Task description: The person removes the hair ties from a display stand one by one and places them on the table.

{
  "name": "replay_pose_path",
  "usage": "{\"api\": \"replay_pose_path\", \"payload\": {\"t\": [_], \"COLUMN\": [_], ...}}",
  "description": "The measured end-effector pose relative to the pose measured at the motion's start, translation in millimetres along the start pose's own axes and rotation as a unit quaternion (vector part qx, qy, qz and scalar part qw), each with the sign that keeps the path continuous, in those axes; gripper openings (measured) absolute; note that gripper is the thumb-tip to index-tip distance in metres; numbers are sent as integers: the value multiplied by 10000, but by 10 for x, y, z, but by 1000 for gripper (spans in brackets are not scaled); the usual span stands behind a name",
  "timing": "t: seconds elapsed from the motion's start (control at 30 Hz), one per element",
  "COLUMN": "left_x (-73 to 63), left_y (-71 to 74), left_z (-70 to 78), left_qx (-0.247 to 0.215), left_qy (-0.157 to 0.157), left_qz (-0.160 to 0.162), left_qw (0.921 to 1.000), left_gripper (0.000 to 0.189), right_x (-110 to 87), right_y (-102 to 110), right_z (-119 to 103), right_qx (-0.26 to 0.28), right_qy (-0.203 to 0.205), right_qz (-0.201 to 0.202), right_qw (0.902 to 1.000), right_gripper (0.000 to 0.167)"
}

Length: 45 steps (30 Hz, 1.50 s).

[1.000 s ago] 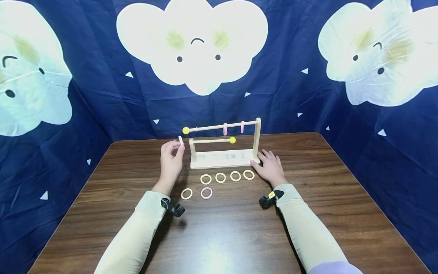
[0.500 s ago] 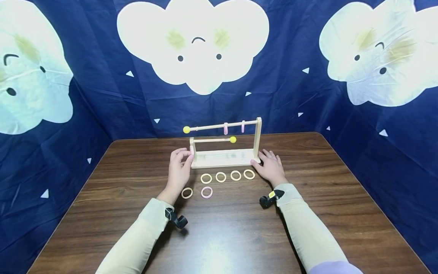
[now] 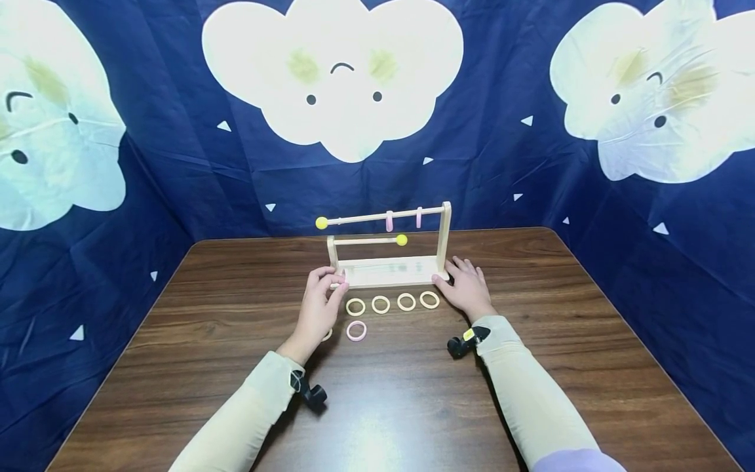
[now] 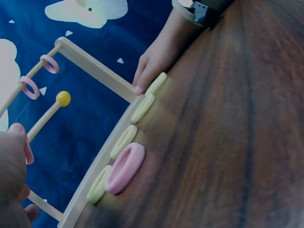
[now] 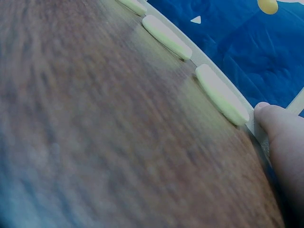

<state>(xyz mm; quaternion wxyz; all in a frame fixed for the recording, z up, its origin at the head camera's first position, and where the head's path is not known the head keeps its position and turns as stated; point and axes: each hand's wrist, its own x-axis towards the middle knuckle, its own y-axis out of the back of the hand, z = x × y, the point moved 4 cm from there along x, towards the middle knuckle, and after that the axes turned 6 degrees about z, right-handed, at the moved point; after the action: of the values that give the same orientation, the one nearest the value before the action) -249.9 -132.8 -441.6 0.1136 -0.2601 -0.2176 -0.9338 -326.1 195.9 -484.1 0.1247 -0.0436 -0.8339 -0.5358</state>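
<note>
In the head view my left hand (image 3: 317,308) is at the left front of a wooden stand with two rods (image 3: 386,272), its thumb and fingers pinching a pink ring (image 4: 29,149) that is mostly hidden by the fingers. My right hand (image 3: 466,288) rests at the stand's right end, thumb touching the base corner, fingers stretched out. Two pink rings (image 3: 389,221) hang on the upper rod. The lower rod, tipped with a yellow ball (image 3: 402,240), carries no ring.
In front of the stand lies a row of several pale yellow rings (image 3: 381,305). A pink ring (image 3: 356,331) lies nearer, and another pale ring (image 3: 328,335) is partly covered by my left wrist. A blue cloth (image 3: 489,183) hangs behind the table (image 3: 389,393).
My left hand has moved right and toward me, carrying the pink ring from beside the upper rod's tip down to the base's left front. My right hand has stayed put.
</note>
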Motion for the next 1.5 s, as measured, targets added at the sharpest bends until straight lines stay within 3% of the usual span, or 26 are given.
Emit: {"api": "replay_pose_path", "payload": {"t": [0.2,0.7,0.83,1.17,1.5], "left_x": [-69,-223,-252,-333,-392], "left_y": [-68,-227,-265,-346,-411], "left_z": [23,107,115,182,212], "left_qx": [336,840,1127,1666,2122], "left_qy": [-372,-696,-752,-1432,-1724], "left_qz": [-328,-969,-1243,-1781,-2092], "left_qw": [9982,9893,9829,9592,9389], "left_gripper": [8,7,4,10,10], "right_x": [2,23,23,-2,-1], "right_y": [12,-9,-13,10,-2], "right_z": [-20,4,6,-19,-1], "right_qx": [70,22,23,38,19], "right_qy": [13,3,20,25,16], "right_qz": [15,42,48,57,53], "right_qw": [10000,10000,10000,10000,10000], "right_gripper": [72,72,72,71,71]}}
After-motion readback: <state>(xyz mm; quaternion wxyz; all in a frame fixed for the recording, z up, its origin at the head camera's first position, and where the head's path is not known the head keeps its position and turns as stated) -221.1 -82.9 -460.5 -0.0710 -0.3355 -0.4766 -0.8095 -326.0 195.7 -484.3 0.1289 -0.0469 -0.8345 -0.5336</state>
